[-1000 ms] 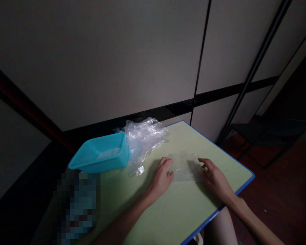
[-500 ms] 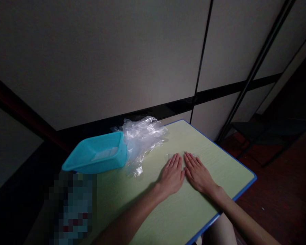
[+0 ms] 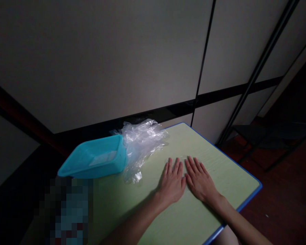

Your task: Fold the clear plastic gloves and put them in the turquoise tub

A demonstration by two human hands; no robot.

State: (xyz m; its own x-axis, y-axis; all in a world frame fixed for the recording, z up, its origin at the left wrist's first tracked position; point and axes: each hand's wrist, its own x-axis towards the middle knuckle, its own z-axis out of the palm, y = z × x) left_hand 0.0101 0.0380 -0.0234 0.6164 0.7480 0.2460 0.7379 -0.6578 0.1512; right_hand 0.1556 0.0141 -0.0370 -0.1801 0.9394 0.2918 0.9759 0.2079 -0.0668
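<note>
My left hand [image 3: 172,182] and my right hand [image 3: 200,180] lie flat side by side on a pale green table [image 3: 193,217], fingers stretched out. Both press down on a small clear plastic sheet [image 3: 168,160], mostly hidden under the palms, with only its far edge showing past the fingertips. A heap of crumpled clear plastic bags [image 3: 141,141] lies a little beyond and left of my left hand. Beside that heap stands a turquoise plastic basin [image 3: 94,160] with something pale lying inside it.
The table has a blue rim [image 3: 247,202], with its right edge close to my right forearm. A grey panelled wall [image 3: 117,61] rises just behind the table. Dark reddish floor [image 3: 283,190] lies to the right. A blurred patch [image 3: 66,211] sits at the near left.
My hands came together from the sheet's two sides and flattened onto it, covering it. In the last half second they stayed pressed there, and only the view shifted slightly.
</note>
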